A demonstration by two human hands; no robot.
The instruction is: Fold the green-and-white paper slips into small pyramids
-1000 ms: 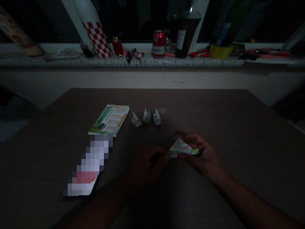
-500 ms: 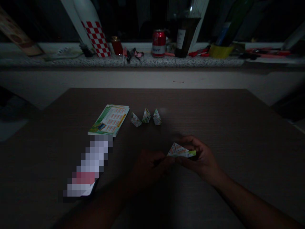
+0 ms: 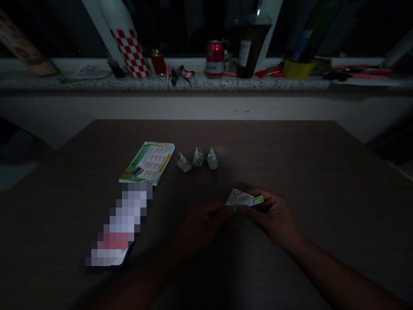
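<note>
Between both hands is a small folded paper (image 3: pixel 240 198), printed in white, orange and green, with a triangular peak and a strip sticking out to the right. My left hand (image 3: pixel 206 219) pinches its lower left edge, in deep shadow. My right hand (image 3: pixel 274 209) grips it from the right, thumb in front and fingers behind. Beyond the hands stand three small folded paper pieces in a row: a left one (image 3: pixel 184 162), a middle one (image 3: pixel 198 157) and a right one (image 3: pixel 212 159).
A stack of printed calendar sheets (image 3: pixel 148 163) lies left on the table (image 3: pixel 274 150). Nearer me is a phone (image 3: pixel 119 228) with a blurred-out screen. Along the stone windowsill (image 3: pixel 190 84) stand a checkered bottle (image 3: pixel 130 51), a red can (image 3: pixel 214 58) and a dark bottle (image 3: pixel 250 49).
The folded paper has shifted slightly up and left and tilted, its right strip now higher. My right-hand fingers have moved a little behind it. The other things stay put.
</note>
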